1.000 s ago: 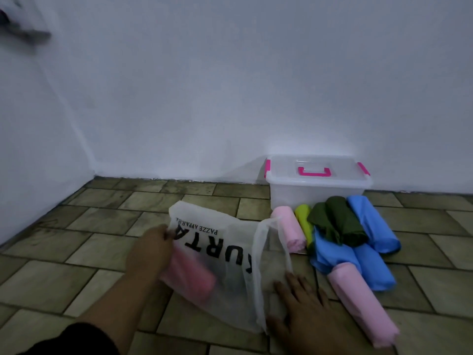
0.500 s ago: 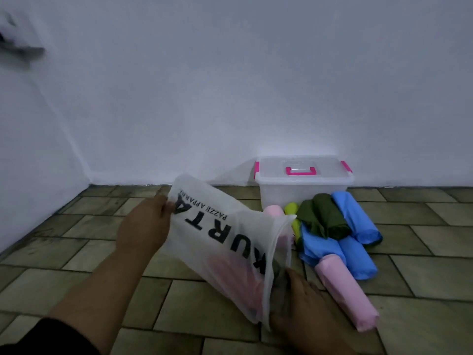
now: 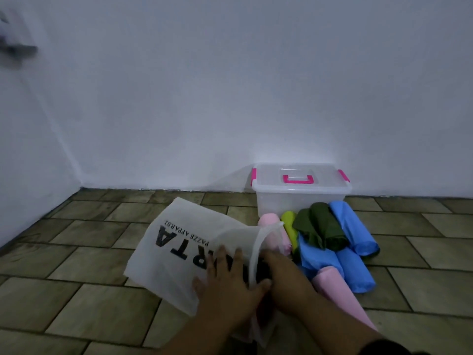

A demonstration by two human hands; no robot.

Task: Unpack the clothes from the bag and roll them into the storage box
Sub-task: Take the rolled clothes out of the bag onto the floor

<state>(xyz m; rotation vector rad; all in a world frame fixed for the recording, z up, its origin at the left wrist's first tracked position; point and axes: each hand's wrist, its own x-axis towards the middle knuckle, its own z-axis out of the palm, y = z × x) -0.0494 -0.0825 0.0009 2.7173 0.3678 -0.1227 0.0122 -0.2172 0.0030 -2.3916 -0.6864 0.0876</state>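
With storage box (image 3: 302, 201) lidded, left hand (image 3: 225, 283) lies flat on bag (image 3: 179, 242), right hand (image 3: 286, 278) inside, fingers hidden

Lower centre of the frame, the left hand (image 3: 225, 285) lies flat, fingers spread, on the white bag (image 3: 179, 254) on the tiled floor (image 3: 89, 265); the right hand (image 3: 284, 275) reaches into the bag's mouth, fingers hidden; to the right, rolled clothes (image 3: 353, 226) in pink, green and blue lie before the lidded storage box (image 3: 302, 198).
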